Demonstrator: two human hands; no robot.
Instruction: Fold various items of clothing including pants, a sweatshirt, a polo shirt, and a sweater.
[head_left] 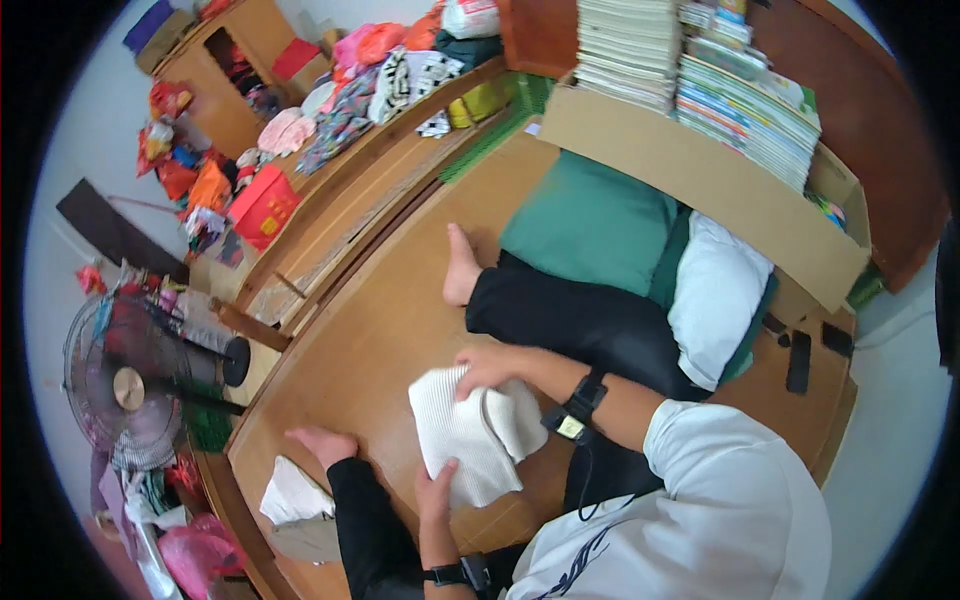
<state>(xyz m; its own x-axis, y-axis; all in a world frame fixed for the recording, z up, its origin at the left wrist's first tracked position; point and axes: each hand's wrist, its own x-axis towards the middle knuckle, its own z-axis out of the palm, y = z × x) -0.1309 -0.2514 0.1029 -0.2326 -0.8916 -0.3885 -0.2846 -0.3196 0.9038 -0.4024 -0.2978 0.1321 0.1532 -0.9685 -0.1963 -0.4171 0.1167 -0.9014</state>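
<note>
A cream ribbed knit garment (455, 425), partly folded, lies between my legs on the brown board surface (390, 300). My right hand (487, 370) grips its far edge, thumb on top and the other fingers partly hidden. At the near left edge, my left hand (436, 490) holds it with the thumb on the front and the fingers behind the cloth. A loose fold (512, 420) bulges at the garment's right side. Beyond my left foot, a folded white cloth (295, 492) and a greyish-beige cloth (308, 540) lie together.
To the right of my right leg are a green cushion (590, 220) and a white pillow (718, 295). Behind them, a long cardboard box (700, 185) carries stacked books (745, 110). Dark phones (798, 362) lie at the right. A standing fan (128, 388) is at the left, past the wooden edge.
</note>
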